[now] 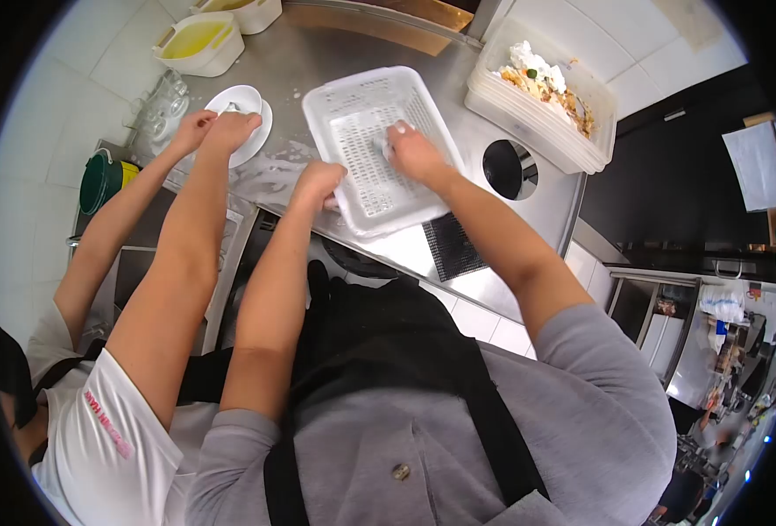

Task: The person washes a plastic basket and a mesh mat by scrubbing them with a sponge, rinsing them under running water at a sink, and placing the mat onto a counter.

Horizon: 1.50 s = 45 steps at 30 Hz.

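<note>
A white perforated basket (366,151) is tilted above the steel counter (287,96), its open side facing up. My left hand (319,184) is closed round the basket's left rim near its lower corner. Inside the basket, my right hand (414,153) is closed on a pale, whitish sponge or cloth (385,146), mostly hidden by the fingers, against the perforated bottom. Suds lie on the counter to the left of the basket.
At the left, a co-worker's hands (221,130) are over white dishes (261,140). Glasses (164,110) and a tub of yellow liquid (197,42) stand beyond. Food scraps fill a bin (528,110) at the right, near a round counter hole (509,169) and black mat (452,248).
</note>
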Each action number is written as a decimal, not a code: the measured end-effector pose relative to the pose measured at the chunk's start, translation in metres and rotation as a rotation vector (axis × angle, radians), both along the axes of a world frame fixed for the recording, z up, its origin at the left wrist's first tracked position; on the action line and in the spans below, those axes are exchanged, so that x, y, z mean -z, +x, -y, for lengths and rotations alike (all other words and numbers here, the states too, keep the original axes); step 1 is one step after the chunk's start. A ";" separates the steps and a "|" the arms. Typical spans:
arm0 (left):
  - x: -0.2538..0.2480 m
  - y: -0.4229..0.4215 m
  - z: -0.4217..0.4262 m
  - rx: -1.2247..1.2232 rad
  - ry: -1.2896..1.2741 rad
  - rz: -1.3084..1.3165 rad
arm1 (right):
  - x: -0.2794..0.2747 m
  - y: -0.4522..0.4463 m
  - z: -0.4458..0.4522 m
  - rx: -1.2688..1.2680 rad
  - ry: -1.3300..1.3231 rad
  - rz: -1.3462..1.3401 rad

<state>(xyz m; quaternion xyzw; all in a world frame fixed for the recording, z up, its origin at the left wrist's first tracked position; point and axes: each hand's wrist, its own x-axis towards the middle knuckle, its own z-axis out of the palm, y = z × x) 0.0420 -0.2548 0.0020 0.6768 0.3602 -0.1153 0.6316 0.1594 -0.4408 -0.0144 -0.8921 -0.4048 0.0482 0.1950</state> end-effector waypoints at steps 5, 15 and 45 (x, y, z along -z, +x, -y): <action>-0.027 -0.009 0.033 0.002 0.762 0.002 | -0.021 -0.027 -0.010 -0.464 -0.224 -0.090; -0.036 -0.021 0.060 0.271 1.743 0.482 | -0.007 0.039 -0.056 -0.007 -0.111 -0.035; -0.031 -0.082 0.096 1.067 0.976 0.520 | -0.093 0.046 0.031 0.277 0.608 0.261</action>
